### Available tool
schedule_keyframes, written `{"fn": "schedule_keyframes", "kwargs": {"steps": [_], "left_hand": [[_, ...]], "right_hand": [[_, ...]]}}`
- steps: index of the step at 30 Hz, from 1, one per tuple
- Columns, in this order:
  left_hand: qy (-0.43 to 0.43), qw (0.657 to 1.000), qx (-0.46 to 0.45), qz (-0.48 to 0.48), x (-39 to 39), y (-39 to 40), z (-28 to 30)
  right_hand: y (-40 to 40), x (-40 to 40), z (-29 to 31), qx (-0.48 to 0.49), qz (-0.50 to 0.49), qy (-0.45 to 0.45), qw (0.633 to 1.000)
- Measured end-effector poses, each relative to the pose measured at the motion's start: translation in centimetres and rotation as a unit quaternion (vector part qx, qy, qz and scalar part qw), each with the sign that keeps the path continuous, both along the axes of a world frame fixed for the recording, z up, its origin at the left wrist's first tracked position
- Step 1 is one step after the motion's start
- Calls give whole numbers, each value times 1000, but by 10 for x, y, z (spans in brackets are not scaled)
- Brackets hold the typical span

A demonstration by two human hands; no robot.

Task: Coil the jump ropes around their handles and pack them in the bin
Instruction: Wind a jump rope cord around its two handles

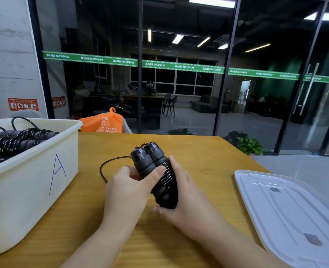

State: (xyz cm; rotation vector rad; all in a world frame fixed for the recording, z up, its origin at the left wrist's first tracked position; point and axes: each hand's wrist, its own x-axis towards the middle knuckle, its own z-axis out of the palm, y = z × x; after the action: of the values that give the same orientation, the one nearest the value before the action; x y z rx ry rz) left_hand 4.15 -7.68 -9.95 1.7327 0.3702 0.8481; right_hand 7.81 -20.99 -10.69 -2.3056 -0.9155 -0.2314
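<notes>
A pair of black jump rope handles [150, 157] is held side by side above the middle of the wooden table [208, 151], with black rope wound round their lower half. My left hand [128, 182] grips the handles from the left, thumb across the front. My right hand [179, 198] cups the coiled lower end from the right. A loose loop of the rope [105, 167] trails on the table to the left. The cream bin [43, 171] marked "A" stands at the left and holds several coiled black ropes [14, 142].
The bin's white lid [295, 209] lies flat at the table's right edge. An orange bag [101, 122] sits behind the table's far edge. Glass walls stand beyond, with potted plants [247, 144] on the floor past the far right corner.
</notes>
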Motion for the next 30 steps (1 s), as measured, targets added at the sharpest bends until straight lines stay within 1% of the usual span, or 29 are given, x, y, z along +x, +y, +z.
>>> {"fn": "schedule_keyframes", "kwargs": {"steps": [4,7,10,14,17,20,22,25,28,30], "left_hand": [[5,999,34,-20,0,2,-2],[-4,996,80,-49,0,5,-2],[-11,990,116,-81,-4,0,2],[-35,985,146,-88,-7,-1,4],[-47,978,187,-82,-6,4,1],[-68,964,245,-81,-5,5,0],[-98,958,255,-88,-4,6,1],[-133,952,260,-96,-4,11,2],[-138,951,257,-99,-2,16,1],[-121,957,250,-79,0,17,0]], "right_hand": [[-1,1,1,5,-22,-50,998],[-6,5,3,22,-28,-23,999],[-11,10,3,67,-25,16,997],[-11,8,4,73,-23,1,997],[-10,9,4,77,-26,20,997],[-10,12,3,122,-14,65,990],[-10,11,6,169,18,135,976],[-11,9,14,232,74,257,935],[-13,9,17,265,88,327,903],[-14,9,16,284,95,373,878]]}}
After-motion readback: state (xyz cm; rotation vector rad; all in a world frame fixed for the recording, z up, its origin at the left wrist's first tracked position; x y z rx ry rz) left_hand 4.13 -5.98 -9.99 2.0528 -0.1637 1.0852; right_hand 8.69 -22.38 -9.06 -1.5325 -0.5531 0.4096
